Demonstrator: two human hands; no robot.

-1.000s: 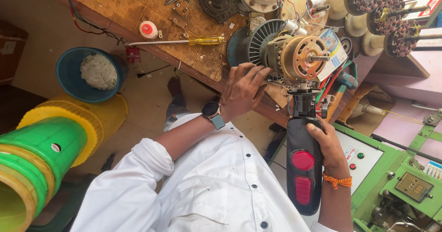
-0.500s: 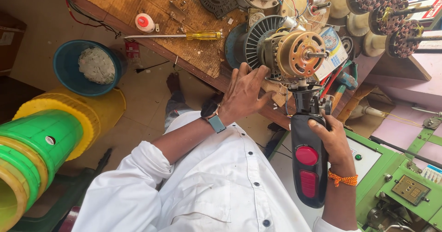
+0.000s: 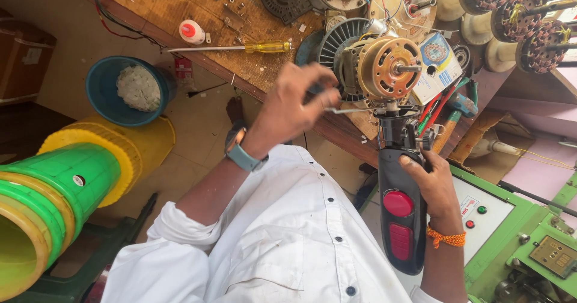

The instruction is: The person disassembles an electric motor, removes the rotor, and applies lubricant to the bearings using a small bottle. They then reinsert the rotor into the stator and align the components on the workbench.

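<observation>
A gold and grey electric motor [image 3: 384,67] with a finned back sits at the edge of the wooden workbench [image 3: 180,8]. My right hand [image 3: 434,186] grips a black cordless driver with red panels [image 3: 399,213], its nose pointing up under the motor. My left hand [image 3: 291,104], with a blue-strapped watch on the wrist, is lifted just left of the motor and pinches a long thin metal bolt [image 3: 348,110] that points toward the driver's tip.
A yellow-handled screwdriver [image 3: 240,48], a red-capped bottle [image 3: 192,31] and loose screws lie on the bench. Wound motor cores [image 3: 529,20] stand at the back right. A blue bowl [image 3: 123,91], yellow and green plastic tubs [image 3: 54,189] sit left; a green machine [image 3: 517,231] right.
My left hand has come off the motor's underside and lifted leftward, now pinching a long thin bolt. The driver stays under the motor. The view has shifted slightly.
</observation>
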